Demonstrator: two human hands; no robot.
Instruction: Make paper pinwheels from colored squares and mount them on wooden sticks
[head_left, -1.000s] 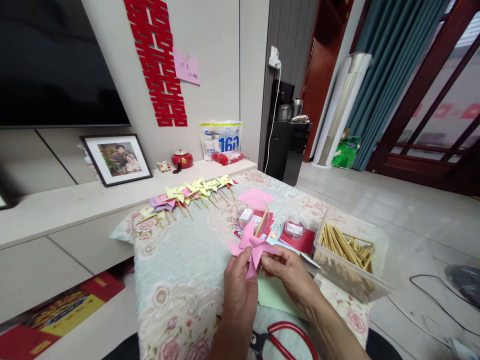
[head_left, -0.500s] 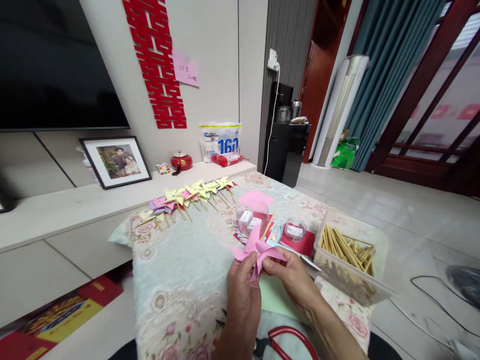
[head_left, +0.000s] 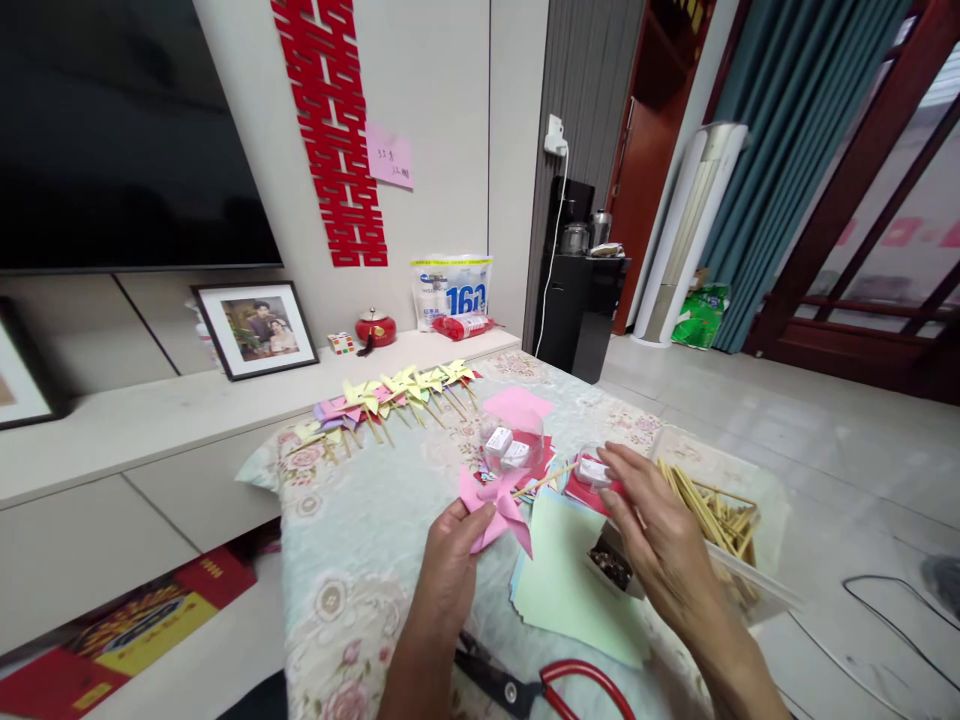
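The left hand (head_left: pixel 454 562) pinches the pink pinwheel (head_left: pixel 511 520) above the surface (head_left: pixel 375 540), the right hand (head_left: pixel 664 535), fingers (head_left: pixel 636 468) loosely spread and seemingly empty, hangs by the small box (head_left: pixel 610 566), and firm central pressure should prevent unfolding.

A home: television (head_left: pixel 135 140), framed couple's photograph (head_left: pixel 259 330), curtains (head_left: pixel 795 150).

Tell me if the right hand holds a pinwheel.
No, the left hand grips the pinwheel while the right hand is apart.
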